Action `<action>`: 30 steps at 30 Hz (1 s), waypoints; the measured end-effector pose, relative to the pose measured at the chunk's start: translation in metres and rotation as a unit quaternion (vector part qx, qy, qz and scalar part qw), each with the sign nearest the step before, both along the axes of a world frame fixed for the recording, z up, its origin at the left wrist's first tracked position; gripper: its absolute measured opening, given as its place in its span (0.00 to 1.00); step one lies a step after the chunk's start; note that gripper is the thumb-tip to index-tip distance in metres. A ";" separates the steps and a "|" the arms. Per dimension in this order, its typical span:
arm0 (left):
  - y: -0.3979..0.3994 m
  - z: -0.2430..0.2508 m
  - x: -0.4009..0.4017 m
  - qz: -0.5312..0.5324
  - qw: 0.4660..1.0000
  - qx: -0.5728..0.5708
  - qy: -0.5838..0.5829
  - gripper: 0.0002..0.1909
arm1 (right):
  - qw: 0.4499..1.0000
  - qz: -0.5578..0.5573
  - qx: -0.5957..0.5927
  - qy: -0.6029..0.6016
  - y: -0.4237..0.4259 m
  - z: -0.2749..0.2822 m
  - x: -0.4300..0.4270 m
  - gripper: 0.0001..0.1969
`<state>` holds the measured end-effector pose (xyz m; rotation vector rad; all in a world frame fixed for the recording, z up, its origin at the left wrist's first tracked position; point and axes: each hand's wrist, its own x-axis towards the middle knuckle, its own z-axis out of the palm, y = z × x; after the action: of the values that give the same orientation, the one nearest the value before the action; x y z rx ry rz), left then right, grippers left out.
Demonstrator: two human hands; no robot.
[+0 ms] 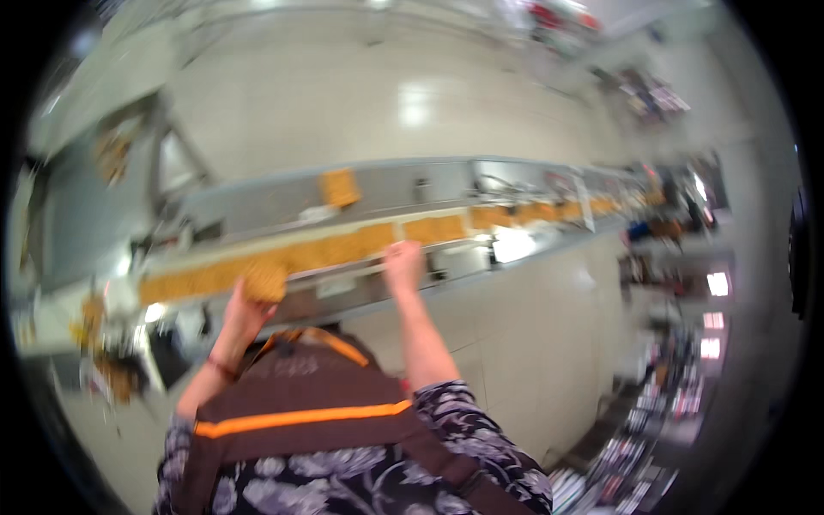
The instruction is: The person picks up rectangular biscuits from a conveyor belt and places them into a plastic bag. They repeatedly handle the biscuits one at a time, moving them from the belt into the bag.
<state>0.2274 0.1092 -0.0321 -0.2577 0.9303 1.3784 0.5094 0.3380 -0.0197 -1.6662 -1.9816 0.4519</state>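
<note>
My left hand [243, 315] is closed around a square orange-yellow piece [264, 282], its material too blurred to tell, held at the near edge of a long narrow conveyor. Similar flat pieces [328, 252] lie packed side by side along the pale belt [381, 224]. To the right, my right hand [403, 257] is at the belt's near edge, just below the row; blur hides whether its fingers hold anything. Another orange-yellow piece or stack [340, 187] rests on the grey surface beyond the belt, beside a small whitish item [318, 214].
The line [582, 212] runs far right, carrying more pieces past a white upright frame. A grey table or tray [96, 199] stands at the left. Machine parts [187, 235] sit near the belt's left part. Blurred stacked goods [644, 412] stand at the lower right.
</note>
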 end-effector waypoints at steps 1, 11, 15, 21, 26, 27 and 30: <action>0.009 0.009 0.002 -0.034 0.999 0.019 0.006 0.27 | 0.999 -0.001 -0.029 0.019 -0.006 0.008 0.002 0.09; 0.029 0.024 -0.009 -0.046 0.997 -0.024 0.056 0.21 | 0.970 0.161 -0.141 0.113 -0.058 0.002 -0.057 0.08; 0.025 0.026 -0.022 -0.014 0.998 0.009 0.054 0.18 | 0.961 0.191 -0.179 0.088 -0.066 0.019 -0.058 0.09; -0.011 0.020 -0.056 0.006 0.994 0.059 0.090 0.14 | 0.949 0.215 -0.209 0.095 -0.074 0.000 -0.067 0.12; -0.054 0.032 -0.067 0.083 0.984 -0.014 0.159 0.12 | 0.935 0.202 -0.275 0.094 -0.088 0.007 -0.059 0.14; -0.073 0.033 -0.071 0.104 0.980 -0.033 0.164 0.12 | 0.933 0.214 -0.275 0.092 -0.095 0.009 -0.058 0.13; -0.103 0.013 -0.083 0.155 0.971 -0.084 0.159 0.12 | 0.917 0.251 -0.300 0.080 -0.083 0.012 -0.071 0.13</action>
<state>0.1449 0.0062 -0.0195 -0.3283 1.3184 1.6613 0.4382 0.2547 -0.0080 -1.3349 -2.2699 1.4597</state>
